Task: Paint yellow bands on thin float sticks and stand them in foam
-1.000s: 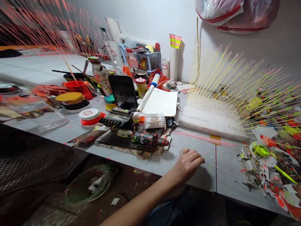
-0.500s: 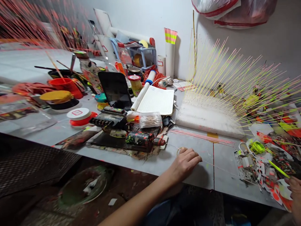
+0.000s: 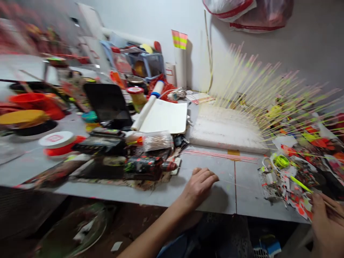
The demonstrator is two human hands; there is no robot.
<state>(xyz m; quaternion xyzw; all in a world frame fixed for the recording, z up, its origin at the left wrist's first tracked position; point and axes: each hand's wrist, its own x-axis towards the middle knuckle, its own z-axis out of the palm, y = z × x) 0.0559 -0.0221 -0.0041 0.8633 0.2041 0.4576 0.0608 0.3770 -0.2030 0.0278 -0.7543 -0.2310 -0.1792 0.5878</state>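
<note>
My left hand (image 3: 200,188) rests on the grey table top (image 3: 215,197) with its fingers curled together. A faint thin strand may run from it to the right. My right hand (image 3: 326,224) sits at the lower right corner, pinching a thin stick (image 3: 333,204) between fingertips. Just beyond that hand, a lime-yellow stick (image 3: 301,185) lies on a heap of paint-spattered paper scraps (image 3: 292,179). A white foam block (image 3: 225,129) bristles with thin yellow and pink sticks (image 3: 268,89), and a bundle of pink sticks (image 3: 220,156) lies in front of it.
Left of my hands stand a paint-spattered bottle (image 3: 142,165), a bag of cotton swabs (image 3: 157,141), a notebook (image 3: 161,116) and a black tablet (image 3: 106,105). Further left sits a red-and-white tape roll (image 3: 57,143). The table's front edge (image 3: 134,202) drops to a dark floor.
The whole view has swung so that things sit further left and the sticks look blurred. My right hand has come further into view with a thin stick. My left hand stays on the table.
</note>
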